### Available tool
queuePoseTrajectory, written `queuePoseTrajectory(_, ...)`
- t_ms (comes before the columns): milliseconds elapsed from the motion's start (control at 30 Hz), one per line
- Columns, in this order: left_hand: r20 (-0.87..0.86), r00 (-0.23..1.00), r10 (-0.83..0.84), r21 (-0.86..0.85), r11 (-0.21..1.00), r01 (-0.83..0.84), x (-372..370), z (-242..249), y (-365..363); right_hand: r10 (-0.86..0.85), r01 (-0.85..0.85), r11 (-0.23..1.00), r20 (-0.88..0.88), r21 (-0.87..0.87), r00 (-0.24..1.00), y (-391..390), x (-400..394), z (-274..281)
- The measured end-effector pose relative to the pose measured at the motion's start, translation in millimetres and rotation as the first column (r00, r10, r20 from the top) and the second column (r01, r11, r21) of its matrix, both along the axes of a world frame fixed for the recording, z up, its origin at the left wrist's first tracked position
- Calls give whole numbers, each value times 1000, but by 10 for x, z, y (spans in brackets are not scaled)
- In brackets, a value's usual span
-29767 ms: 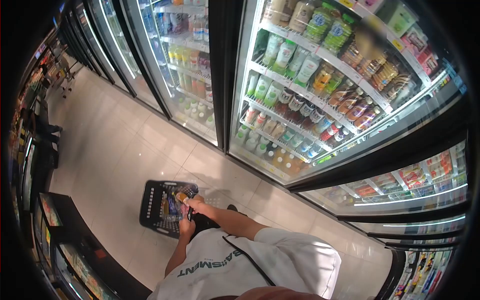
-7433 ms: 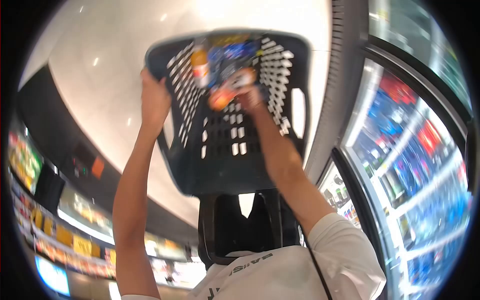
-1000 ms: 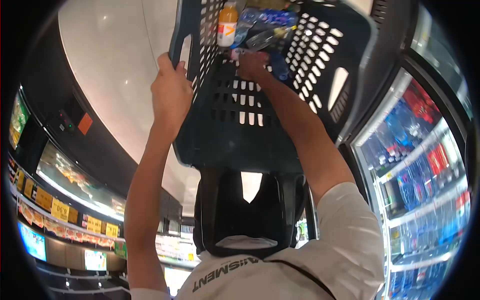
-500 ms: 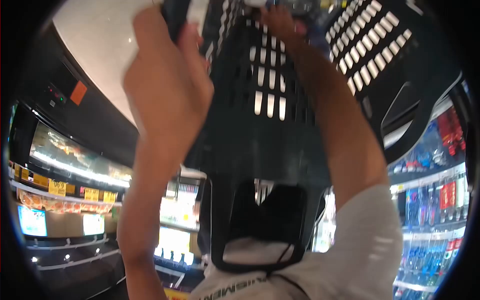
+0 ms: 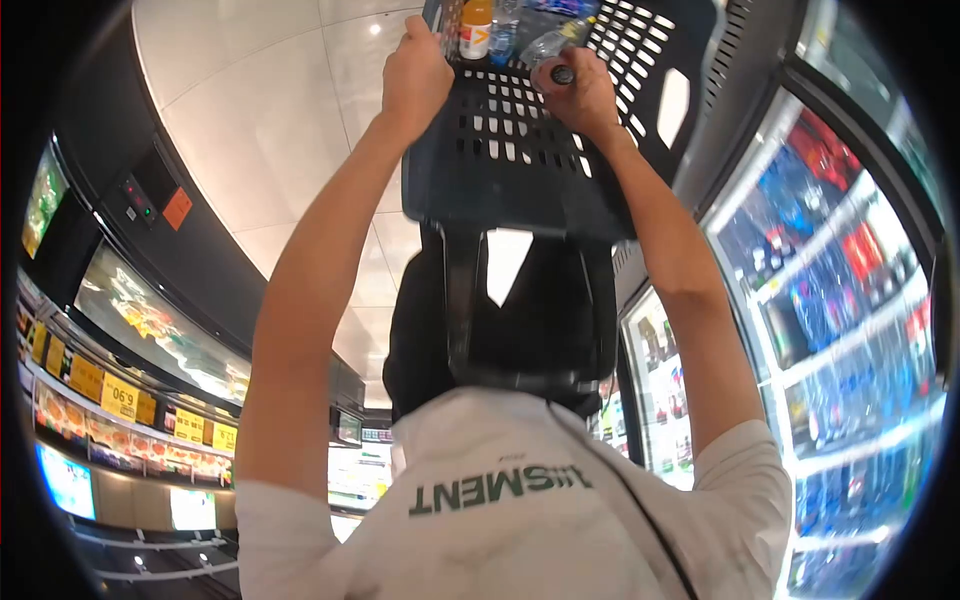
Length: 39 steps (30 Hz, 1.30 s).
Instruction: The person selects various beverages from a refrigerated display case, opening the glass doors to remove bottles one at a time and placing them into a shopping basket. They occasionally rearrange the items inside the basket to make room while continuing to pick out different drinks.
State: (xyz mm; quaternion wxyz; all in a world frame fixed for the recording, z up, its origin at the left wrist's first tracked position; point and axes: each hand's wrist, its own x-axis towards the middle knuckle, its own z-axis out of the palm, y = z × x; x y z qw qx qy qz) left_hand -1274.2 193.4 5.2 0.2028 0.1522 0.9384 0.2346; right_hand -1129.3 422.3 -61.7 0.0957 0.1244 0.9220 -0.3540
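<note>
A dark plastic shopping basket point(image 5: 520, 195) with slotted walls fills the upper middle of the view. My left hand point(image 5: 417, 80) is closed on its upper left rim. My right hand point(image 5: 590, 95) is inside the basket, its fingers wrapped round a clear bottle point(image 5: 545, 75) with a dark cap turned toward me. Beside that bottle, an orange drink bottle point(image 5: 476, 30) with a white label and a clear plastic bottle point(image 5: 504, 35) with blue on it sit in the basket. Part of the basket's contents is cut off by the top edge.
To the right, lit glass-door coolers point(image 5: 840, 300) hold rows of bottles. On the left runs a shelf case point(image 5: 140, 430) with yellow price tags point(image 5: 120, 396). Pale floor tiles point(image 5: 270, 110) show beyond my left arm, and a black strap point(image 5: 640, 510) crosses my shirt.
The basket and both hands now appear smaller and farther from the camera. More of the contents shows, and the bottle in my right hand is now clear to see. My left hand stays closed.
</note>
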Motion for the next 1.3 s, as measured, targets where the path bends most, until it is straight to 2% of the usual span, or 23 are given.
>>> queuePoseTrajectory(67, 99, 994, -40, -34, 998, 44, -69, 38, 4, -150, 149, 987, 24, 58, 988, 20, -48, 1128)
queuePoseTrajectory(100, 144, 987, -67, -47, 996, 74, -83, 163, -6, -223, 226, 973, -76, 36, 972, 21, 24, 1565)
queuePoseTrajectory(133, 77, 991, -110, -84, 990, 116, -55, 364, -17, -359, 360, 933, -92, 3, 929, -12, 79, 2059)
queuePoseTrajectory(200, -77, 976, -203, -152, 970, 190, -57, 775, -3, -461, 469, 883, -196, -6, 865, -59, 246, 2974)
queuePoseTrajectory(267, -70, 965, -252, 210, 942, 261, -13, 1134, -36, -539, 561, 828, -253, 18, 803, -83, 573, 3598)
queuePoseTrajectory(333, 32, 962, -271, 493, 841, 221, 203, 1968, -17, -694, 700, 712, -197, -45, 693, -249, 722, 4380)
queuePoseTrajectory(400, 191, 898, -395, 568, 791, 227, 420, 2836, 24, -738, 755, 655, -248, -33, 628, -418, 973, 4897)
queuePoseTrajectory(500, 315, 781, -540, 640, 728, 246, 859, 3220, 33, -795, 828, 559, -310, -41, 521, -675, 1391, 5304)
queuePoseTrajectory(600, 271, 644, -715, 673, 620, 404, 1248, 3608, 94, -829, 859, 503, -336, -96, 447, -987, 1828, 5502)
queuePoseTrajectory(667, 217, 511, -832, 697, 498, 516, 1481, 3794, 134, -820, 879, 470, -408, -77, 402, -1192, 2127, 5568)
queuePoseTrajectory(733, 133, 383, -914, 706, 358, 611, 1763, 4136, 142, -837, 893, 443, -394, -80, 380, -1417, 2422, 5686)
queuePoseTrajectory(767, 18, 300, -954, 697, 227, 680, 1892, 4165, 123, -838, 897, 434, -405, -88, 365, -1547, 2540, 5749)
queuePoseTrajectory(867, -115, 117, -986, 662, 12, 749, 2428, 4592, 105, -828, 905, 412, -458, -105, 324, -1883, 2931, 6003)
queuePoseTrajectory(933, 12, 103, -995, 805, 71, 589, 2883, 4714, -26, -822, 897, 418, -479, -141, 308, -2132, 3211, 6044)
queuePoseTrajectory(967, -2, 142, -990, 848, 74, 526, 3096, 4835, -93, -853, 897, 390, -448, -207, 267, -2259, 3337, 6101)
queuePoseTrajectory(1067, -9, 187, -982, 828, 98, 552, 3556, 4809, -260, -875, 910, 324, -448, -259, 184, -2540, 3733, 6119)
queuePoseTrajectory(1100, 36, 218, -975, 772, 166, 614, 3700, 4902, -286, -888, 915, 338, -396, -221, 233, -2576, 3889, 6126)
queuePoseTrajectory(1133, 76, 260, -963, 708, 236, 666, 3829, 5010, -324, -867, 883, 414, -391, -219, 310, -2571, 4062, 6160)
queuePoseTrajectory(1167, 212, 294, -932, 678, 357, 642, 3917, 5182, -398, -839, 843, 492, -378, -218, 391, -2547, 4252, 6201)
queuePoseTrajectory(1200, -55, 298, -953, 763, 152, 628, 3989, 5123, -410, -802, 793, 569, -359, -218, 477, -2518, 4443, 6271)
queuePoseTrajectory(1233, -52, 336, -941, 755, 183, 630, 4036, 5090, -416, -763, 727, 618, -450, -300, 463, -2451, 4633, 6375)
queuePoseTrajectory(1267, -47, 374, -926, 748, 216, 628, 4085, 5123, -417, -769, 747, 615, -405, -254, 495, -2304, 4847, 6499)
queuePoseTrajectory(1300, 16, 393, -919, 757, 268, 596, 4082, 5126, -391, -732, 768, 626, -441, -135, 520, -2125, 5083, 6650)
